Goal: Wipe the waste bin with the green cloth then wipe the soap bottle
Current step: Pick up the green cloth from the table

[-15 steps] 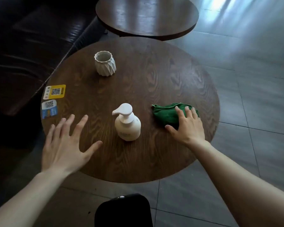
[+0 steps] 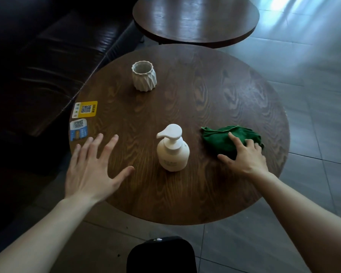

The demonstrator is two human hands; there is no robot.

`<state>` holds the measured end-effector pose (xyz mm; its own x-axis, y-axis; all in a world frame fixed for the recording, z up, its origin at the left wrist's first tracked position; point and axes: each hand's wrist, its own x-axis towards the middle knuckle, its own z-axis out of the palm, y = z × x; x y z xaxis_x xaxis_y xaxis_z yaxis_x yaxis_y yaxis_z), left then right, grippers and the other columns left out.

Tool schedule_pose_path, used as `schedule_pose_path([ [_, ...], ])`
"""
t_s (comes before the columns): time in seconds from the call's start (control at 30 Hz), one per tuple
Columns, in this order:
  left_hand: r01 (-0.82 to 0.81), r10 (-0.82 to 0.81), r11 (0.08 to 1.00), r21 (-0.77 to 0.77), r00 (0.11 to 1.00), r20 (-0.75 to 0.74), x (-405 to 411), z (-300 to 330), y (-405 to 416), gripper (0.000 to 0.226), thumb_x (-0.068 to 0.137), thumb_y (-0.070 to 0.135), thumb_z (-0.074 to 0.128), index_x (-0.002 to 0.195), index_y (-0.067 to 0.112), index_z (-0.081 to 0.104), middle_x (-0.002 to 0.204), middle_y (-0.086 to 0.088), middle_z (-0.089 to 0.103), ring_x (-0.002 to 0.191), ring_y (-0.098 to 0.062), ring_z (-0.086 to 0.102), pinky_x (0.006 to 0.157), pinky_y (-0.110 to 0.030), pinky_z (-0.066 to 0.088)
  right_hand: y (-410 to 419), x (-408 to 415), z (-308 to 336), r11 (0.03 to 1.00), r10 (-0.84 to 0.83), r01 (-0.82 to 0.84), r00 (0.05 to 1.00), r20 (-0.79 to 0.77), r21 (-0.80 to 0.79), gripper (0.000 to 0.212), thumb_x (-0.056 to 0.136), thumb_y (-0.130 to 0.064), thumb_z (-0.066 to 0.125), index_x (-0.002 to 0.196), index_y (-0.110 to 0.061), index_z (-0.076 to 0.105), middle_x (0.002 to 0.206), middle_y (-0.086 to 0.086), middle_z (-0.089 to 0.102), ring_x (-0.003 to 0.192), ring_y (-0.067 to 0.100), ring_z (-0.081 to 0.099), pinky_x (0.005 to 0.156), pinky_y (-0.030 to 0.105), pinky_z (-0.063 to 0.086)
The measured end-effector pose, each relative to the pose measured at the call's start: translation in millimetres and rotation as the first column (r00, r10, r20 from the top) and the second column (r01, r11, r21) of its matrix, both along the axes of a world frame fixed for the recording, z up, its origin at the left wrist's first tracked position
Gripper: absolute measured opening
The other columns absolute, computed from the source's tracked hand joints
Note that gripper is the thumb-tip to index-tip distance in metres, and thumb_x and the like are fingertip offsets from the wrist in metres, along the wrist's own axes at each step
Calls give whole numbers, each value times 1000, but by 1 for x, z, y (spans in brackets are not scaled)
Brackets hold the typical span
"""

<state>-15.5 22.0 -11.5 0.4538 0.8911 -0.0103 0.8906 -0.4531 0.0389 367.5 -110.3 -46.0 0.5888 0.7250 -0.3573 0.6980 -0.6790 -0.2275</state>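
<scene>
While both hands reach over the round table (image 2: 215, 99):
Right hand (image 2: 246, 156): lies on the near edge of the green cloth (image 2: 220, 139), fingers (image 2: 235, 139) bent onto it, thumb on the wood beside it.
Left hand (image 2: 91, 170): fingers spread, holding nothing, near the table's left edge.
Soap bottle (image 2: 172, 149): upright between the hands, just left of the cloth.
Waste bin (image 2: 144, 75): white, ridged, at the far side, well apart.

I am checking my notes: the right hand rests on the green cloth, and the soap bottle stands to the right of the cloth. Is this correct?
Not quite. The head view shows the soap bottle standing to the left of the green cloth, not the right. The right hand does rest on the cloth.
</scene>
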Motion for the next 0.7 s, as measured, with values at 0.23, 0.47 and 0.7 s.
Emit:
schedule_pose_path([
  [0.23, 0, 0, 1000, -9, 1000, 6, -7, -9, 0, 95, 80, 90, 24, 159, 39, 10, 165, -10, 20, 154, -31, 14, 125, -51, 11, 5, -5, -6, 997, 66, -56, 971, 232, -49, 83, 86, -77, 55, 156, -42, 29, 145, 22, 43, 139, 48, 35, 120, 70, 17],
  [0.47, 14, -14, 1000, -21, 1000, 23, -14, -21, 1, 95, 80, 90, 26, 159, 39, 9, 166, -10, 19, 155, -31, 12, 125, -52, 10, 3, -7, -10, 996, -9, 1, 996, 84, 94, 66, 86, -59, 71, 143, -31, 53, 133, 21, 40, 131, 47, 39, 110, 62, 41],
  [0.7, -8, 8, 1000, -7, 1000, 16, -34, -28, 2, 95, 81, 89, 28, 159, 40, 9, 165, -10, 20, 155, -31, 13, 125, -51, 9, 6, -18, -10, 993, -34, 20, 993, 112, 120, 55, 86, -63, 70, 129, -29, 61, 138, 23, 50, 127, 49, 47, 98, 57, 49],
])
